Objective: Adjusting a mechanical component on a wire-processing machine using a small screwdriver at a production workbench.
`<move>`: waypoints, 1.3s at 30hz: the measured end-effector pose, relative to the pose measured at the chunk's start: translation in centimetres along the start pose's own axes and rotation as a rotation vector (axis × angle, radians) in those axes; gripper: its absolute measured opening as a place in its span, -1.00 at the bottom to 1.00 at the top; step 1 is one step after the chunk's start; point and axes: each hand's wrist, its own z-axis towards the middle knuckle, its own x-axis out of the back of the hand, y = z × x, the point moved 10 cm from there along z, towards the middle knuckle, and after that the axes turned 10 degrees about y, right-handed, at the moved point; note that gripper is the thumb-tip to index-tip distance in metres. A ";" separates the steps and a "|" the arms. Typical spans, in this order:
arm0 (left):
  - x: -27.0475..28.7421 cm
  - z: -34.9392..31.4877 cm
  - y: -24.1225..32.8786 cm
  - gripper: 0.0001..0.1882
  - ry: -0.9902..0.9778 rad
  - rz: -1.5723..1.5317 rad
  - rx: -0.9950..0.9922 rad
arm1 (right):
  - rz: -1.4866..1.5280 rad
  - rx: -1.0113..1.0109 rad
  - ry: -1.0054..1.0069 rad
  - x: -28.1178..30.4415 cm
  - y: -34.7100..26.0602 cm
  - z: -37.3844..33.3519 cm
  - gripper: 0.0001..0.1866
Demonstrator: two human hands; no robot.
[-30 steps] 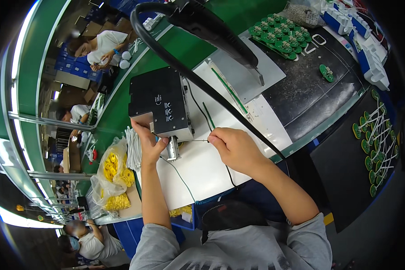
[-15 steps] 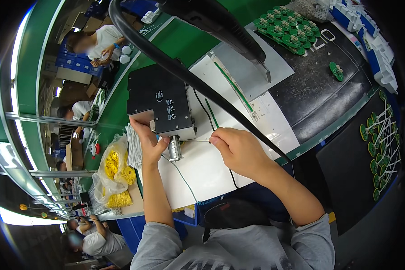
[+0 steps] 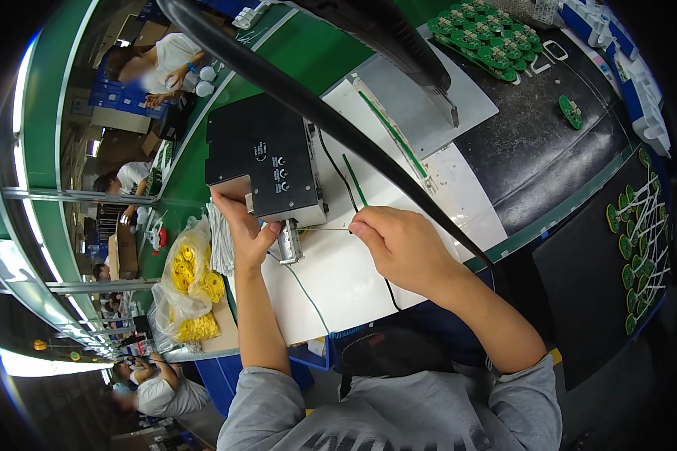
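A black box-shaped machine with small dials on top stands on the white work sheet. At its near left corner is my left hand, fingers against its side and thumb by the small metal bracket on the front. What lies under those fingers is hidden. My right hand is closed in a pinch on the end of a thin wire, which runs almost straight across to the bracket. A thin green cord trails from near the bracket toward the table's front edge.
Overhead hang a thick black cable and a dark handheld tool. Round green circuit boards are stacked far right; wired boards lie at right. Left are white wires and a bag of yellow parts. Other people sit farther left.
The view has shifted slightly, so the machine appears a little farther left. Both hands keep nearly the same positions and grips, with the wire still stretched between bracket and right hand.
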 end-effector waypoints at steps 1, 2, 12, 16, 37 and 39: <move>-0.1 -0.1 0.0 0.38 -0.001 -0.001 0.004 | -0.001 -0.004 -0.001 0.0 0.1 0.0 -0.82; -0.1 0.0 0.0 0.38 0.007 -0.001 0.007 | -0.013 0.004 -0.029 -0.4 0.1 0.0 -0.84; 0.0 -0.4 -1.2 0.33 0.066 -0.027 0.092 | 0.075 -0.008 -0.176 -1.3 1.5 1.5 -0.82; 0.1 0.0 -1.8 0.32 0.046 -0.021 0.067 | -0.002 0.019 -0.093 -1.7 1.8 1.8 -0.84; 1.5 0.3 -3.1 0.34 0.036 0.036 0.049 | 0.058 -0.044 -0.140 -3.3 2.2 2.4 -0.83; 1.4 0.5 -2.9 0.34 0.036 0.032 0.046 | -0.070 0.014 -0.119 -3.1 2.0 2.5 -0.85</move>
